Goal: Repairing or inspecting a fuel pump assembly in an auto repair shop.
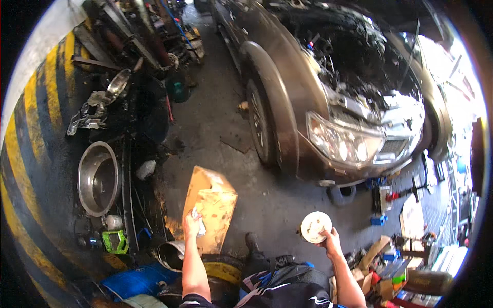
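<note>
At lower centre my left hand (191, 223) is closed on a small white crumpled piece (201, 229), against a worn cardboard box (215, 210); I cannot tell whether it grips the box too. To the right, my right hand (331, 241) grips a round white container or lid (314, 225) with dark smudges on its face, held out over the dark floor. A metal bucket (165, 259) and a yellow drum rim (221, 269) sit just below the box, and my shoe (251, 241) shows beside it.
A brown car (287, 123) with its bonnet raised fills the upper right. Metal basins (97, 174), scrap parts (92, 110) and a striped yellow-black surface (31, 118) line the left. Tools (385, 200) and mixed clutter (390, 277) lie to the right. A blue bundle (123, 282) is at lower left.
</note>
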A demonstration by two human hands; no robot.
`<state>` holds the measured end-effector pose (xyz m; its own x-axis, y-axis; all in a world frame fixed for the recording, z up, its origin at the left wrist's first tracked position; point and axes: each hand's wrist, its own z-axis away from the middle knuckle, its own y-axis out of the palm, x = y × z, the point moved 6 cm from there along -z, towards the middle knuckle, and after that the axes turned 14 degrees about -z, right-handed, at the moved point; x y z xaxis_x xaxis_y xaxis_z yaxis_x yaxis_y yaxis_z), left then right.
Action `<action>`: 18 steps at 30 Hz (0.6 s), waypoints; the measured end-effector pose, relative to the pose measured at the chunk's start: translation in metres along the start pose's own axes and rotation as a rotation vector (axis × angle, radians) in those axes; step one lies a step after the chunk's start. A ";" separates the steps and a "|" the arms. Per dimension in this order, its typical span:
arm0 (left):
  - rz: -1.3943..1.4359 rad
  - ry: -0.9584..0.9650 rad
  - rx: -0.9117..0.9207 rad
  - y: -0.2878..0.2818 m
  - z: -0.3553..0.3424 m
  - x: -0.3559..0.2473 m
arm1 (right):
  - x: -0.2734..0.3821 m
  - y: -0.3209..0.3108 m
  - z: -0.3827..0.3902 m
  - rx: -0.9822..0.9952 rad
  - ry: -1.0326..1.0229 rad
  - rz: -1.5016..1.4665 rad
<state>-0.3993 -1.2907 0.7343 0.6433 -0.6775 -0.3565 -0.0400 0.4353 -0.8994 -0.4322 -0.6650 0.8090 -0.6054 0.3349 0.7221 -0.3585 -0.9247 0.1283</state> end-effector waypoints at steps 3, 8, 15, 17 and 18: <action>0.050 -0.125 -0.182 -0.037 -0.021 0.048 | 0.031 0.119 -0.026 0.151 0.009 0.013; 0.092 -0.312 -0.308 -0.088 -0.076 0.055 | 0.091 0.283 -0.088 0.349 -0.040 0.057; 0.082 -0.415 -0.450 -0.194 -0.164 0.084 | 0.148 0.511 -0.206 0.583 0.040 0.113; 0.016 -0.436 -0.423 -0.227 -0.198 0.072 | 0.167 0.564 -0.244 0.604 0.021 0.172; 0.097 -0.440 -0.417 -0.244 -0.224 0.053 | 0.178 0.592 -0.264 0.586 0.021 0.154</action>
<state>-0.5267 -1.5660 0.8777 0.8735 -0.2998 -0.3835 -0.3526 0.1534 -0.9231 -0.9396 -1.1054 0.8344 -0.6354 0.1869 0.7493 0.1822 -0.9066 0.3807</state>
